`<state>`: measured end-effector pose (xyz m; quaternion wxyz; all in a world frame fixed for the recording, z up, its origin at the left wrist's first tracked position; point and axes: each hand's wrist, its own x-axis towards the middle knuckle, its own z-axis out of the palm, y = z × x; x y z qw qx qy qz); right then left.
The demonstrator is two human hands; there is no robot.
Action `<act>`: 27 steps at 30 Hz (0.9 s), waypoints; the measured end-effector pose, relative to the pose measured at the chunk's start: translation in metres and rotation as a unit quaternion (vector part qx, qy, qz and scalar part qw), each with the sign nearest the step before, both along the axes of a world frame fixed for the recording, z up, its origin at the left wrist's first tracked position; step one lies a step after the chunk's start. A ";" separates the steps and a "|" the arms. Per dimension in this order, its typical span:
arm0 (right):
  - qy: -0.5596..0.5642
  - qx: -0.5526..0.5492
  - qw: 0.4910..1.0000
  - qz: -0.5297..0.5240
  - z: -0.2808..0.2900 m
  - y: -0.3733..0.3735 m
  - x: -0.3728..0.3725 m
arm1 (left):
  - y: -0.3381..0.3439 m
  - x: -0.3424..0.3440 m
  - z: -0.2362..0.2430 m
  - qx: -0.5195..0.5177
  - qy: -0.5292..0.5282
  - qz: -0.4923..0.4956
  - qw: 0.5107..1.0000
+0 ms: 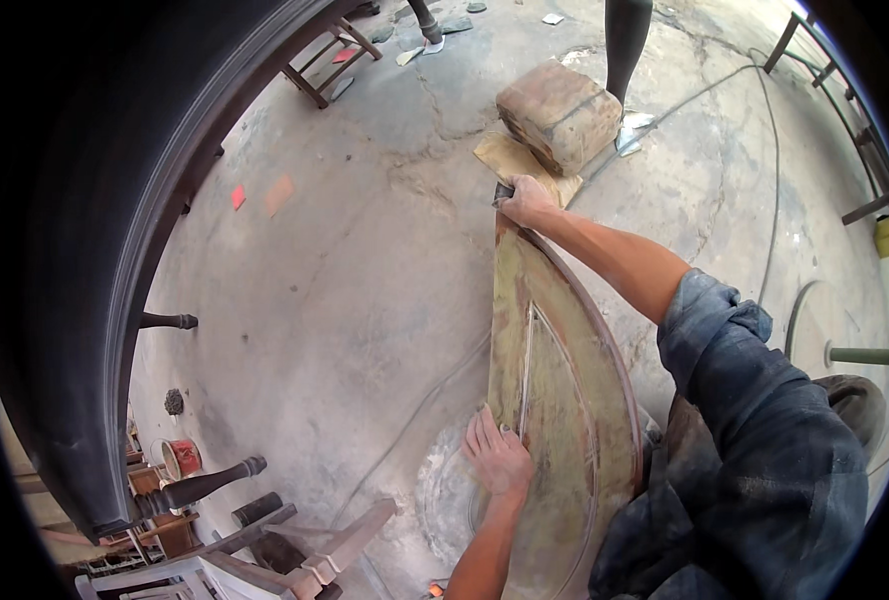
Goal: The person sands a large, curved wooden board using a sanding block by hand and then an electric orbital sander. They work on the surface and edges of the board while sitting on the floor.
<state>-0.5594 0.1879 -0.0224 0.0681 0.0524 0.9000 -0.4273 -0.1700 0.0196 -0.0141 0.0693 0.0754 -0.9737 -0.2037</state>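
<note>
A half-moon wooden panel, worn olive-brown with a dark curved rim, lies lengthwise in front of me. Its straight edge faces left. At the far tip my right hand is closed around a small dark pad, maybe folded sandpaper; the fingers partly hide it. My left hand grips the straight edge lower down, fingers over the edge and thumb on the face. What supports the panel's near part is mostly hidden. Just beyond the tip stands a worn wooden block with a tan sheet against its base.
A large dark curved furniture piece fills the left side. Pale wooden frames and a red tin are at lower left. A cable crosses the cracked concrete floor. A dark turned leg stands beyond the block.
</note>
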 end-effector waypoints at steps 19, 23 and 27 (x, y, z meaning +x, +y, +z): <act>0.041 0.002 0.999 0.012 -0.002 0.048 0.067 | 0.006 -0.003 -0.006 -0.005 -0.010 0.002 1.000; 0.023 -0.051 0.998 -0.014 -0.003 0.053 0.128 | -0.004 0.006 -0.010 -0.031 -0.011 0.014 0.999; -0.011 -0.080 0.997 -0.008 0.032 0.092 0.229 | -0.001 0.003 -0.003 -0.024 -0.012 0.015 1.000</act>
